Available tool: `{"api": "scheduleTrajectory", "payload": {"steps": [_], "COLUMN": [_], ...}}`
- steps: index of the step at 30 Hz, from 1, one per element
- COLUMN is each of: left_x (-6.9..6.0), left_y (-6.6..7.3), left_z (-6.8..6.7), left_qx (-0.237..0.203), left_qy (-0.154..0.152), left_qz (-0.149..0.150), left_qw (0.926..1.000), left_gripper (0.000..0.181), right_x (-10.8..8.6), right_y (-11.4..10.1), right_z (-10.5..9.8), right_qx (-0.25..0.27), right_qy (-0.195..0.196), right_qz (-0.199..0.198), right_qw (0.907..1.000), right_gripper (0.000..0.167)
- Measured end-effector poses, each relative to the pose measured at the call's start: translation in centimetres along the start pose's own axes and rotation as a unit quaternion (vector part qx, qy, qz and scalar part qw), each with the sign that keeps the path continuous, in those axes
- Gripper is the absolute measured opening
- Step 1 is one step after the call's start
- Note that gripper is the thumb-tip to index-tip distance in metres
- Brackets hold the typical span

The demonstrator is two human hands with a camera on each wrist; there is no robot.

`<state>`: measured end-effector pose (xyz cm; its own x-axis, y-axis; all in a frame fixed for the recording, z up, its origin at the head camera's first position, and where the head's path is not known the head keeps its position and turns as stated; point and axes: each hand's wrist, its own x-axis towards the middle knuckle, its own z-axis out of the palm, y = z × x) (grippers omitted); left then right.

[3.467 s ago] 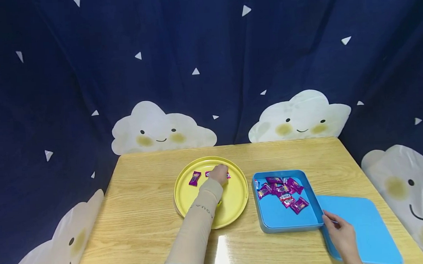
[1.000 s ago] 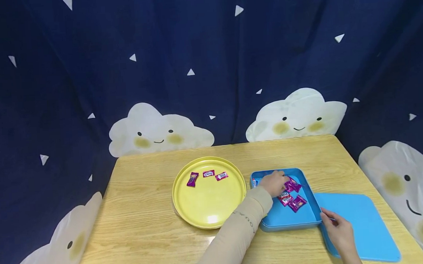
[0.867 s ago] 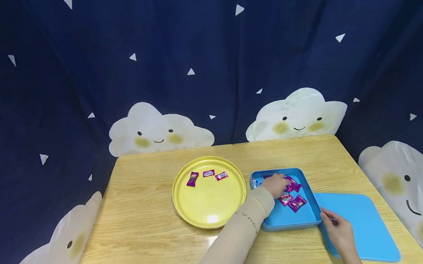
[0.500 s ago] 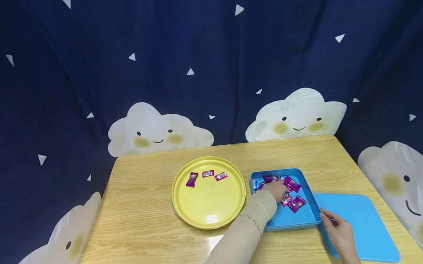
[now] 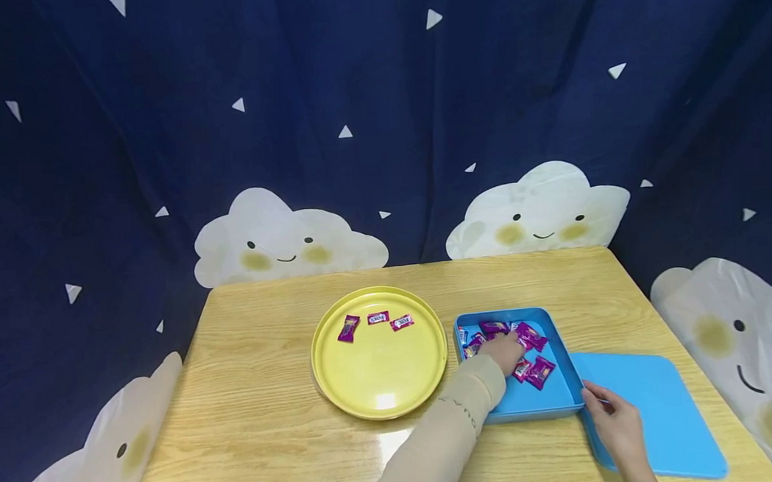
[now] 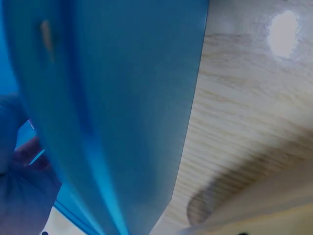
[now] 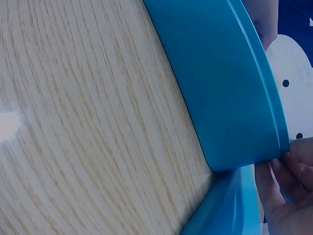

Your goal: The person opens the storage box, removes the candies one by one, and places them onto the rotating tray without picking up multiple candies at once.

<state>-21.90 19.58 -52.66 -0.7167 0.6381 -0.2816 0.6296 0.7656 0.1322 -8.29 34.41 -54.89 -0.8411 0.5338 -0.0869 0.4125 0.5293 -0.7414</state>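
In the head view my left hand (image 5: 502,351) reaches into a square blue tin (image 5: 530,405), its fingertips down among several wrapped sweets (image 5: 540,372) in purple, red and white wrappers. The hand itself covers what its fingers touch. In the left wrist view part of this hand (image 6: 24,166) shows past the tin's wall (image 6: 137,98). My right hand (image 5: 618,426) pinches the tin's near right corner; the right wrist view shows its thumb and fingers (image 7: 266,188) at the rim. On a round yellow tray (image 5: 380,367) lie a purple sweet (image 5: 348,329) and two pink-and-white sweets (image 5: 402,322).
A flat blue lid (image 5: 662,416) lies on the wooden table (image 5: 249,397) to the right, partly under the right hand. The yellow tray stands left of the tin. A dark blue curtain (image 5: 297,91) with white clouds hangs behind and at both sides.
My left hand has gone from the yellow tray to the tin, uncovering two pink-and-white sweets on the tray. Lately it has shifted slightly nearer among the sweets. The right hand keeps its hold.
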Motion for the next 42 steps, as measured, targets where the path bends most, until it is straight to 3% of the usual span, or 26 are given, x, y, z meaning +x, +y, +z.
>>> {"api": "scheduleTrajectory", "payload": {"steps": [12,23,35,42], "left_x": [0.8,0.8,0.7,1.0], "left_y": [0.2,0.1,-0.6,-1.0], "left_z": [1.0,1.0,1.0,0.3], "left_qx": [0.029,0.006,-0.002,-0.036], "left_qy": [0.012,0.001,0.028,0.042], "left_qz": [-0.003,-0.021,-0.005,0.004], "left_qw": [0.9995,0.9998,0.9996,0.9985], "left_gripper": [0.028,0.027,0.012,0.013], "right_x": [0.1,0.0,0.0,0.0], "right_y": [0.2,0.2,0.1,0.0], "right_z": [0.2,0.1,-0.1,-0.1], "right_qx": [-0.003,-0.007,-0.004,0.002], "right_qy": [-0.001,-0.01,-0.01,-0.01], "right_qz": [0.005,0.014,0.007,0.003], "right_qw": [1.0,0.9998,0.9999,0.9999], "right_gripper": [0.038,0.039,0.039,0.039]}}
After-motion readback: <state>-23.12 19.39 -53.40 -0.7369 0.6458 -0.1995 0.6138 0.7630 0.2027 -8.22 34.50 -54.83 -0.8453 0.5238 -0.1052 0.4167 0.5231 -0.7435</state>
